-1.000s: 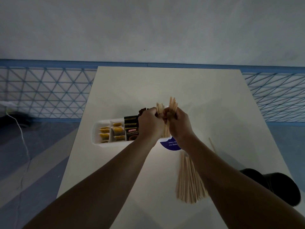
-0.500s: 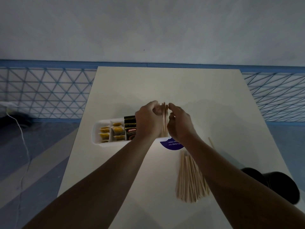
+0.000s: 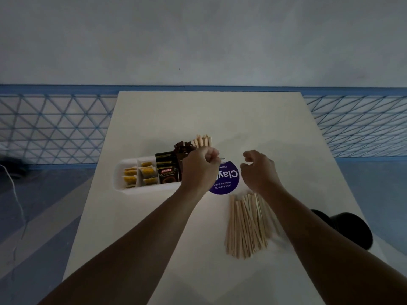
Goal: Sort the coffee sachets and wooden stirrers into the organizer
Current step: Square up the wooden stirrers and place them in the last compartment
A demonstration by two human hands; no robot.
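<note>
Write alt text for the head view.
A person's left hand grips a bundle of upright stirrers at the right end of a white organizer holding yellow and black sachets. The right hand hovers empty beside it, just past a loose stirrer pile on the pale table.

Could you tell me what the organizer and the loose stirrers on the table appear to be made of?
The organizer looks like white plastic, smooth with rounded moulded corners. The loose stirrers seem to be bare, matte wood: pale tan, thin flat strips; grain is too fine to see.
</note>
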